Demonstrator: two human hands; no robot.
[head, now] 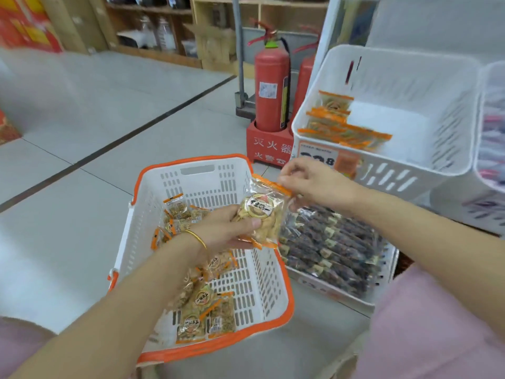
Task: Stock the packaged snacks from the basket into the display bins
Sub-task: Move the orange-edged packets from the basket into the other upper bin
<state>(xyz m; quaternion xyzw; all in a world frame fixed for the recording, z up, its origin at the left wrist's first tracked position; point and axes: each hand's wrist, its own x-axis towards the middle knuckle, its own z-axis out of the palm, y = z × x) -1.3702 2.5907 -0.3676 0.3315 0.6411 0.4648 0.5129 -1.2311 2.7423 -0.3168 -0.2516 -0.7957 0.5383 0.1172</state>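
A white basket with an orange rim (289,305) sits on the floor in front of me, with several clear, orange-edged snack packs (203,310) lying in it. Above its right side my left hand (226,228) grips a small stack of these packs (262,214) from below. My right hand (314,181) pinches the top orange edge of the uppermost pack. Up and to the right stands a white display bin (396,170) with several of the same packs (336,124) lined along its left side.
A lower bin (382,296) full of dark wrapped snacks sits right of the basket. Two red fire extinguishers (272,86) stand in a red floor stand behind it. Another white bin (492,132) is at the far right. Grey tiled floor spreads to the left.
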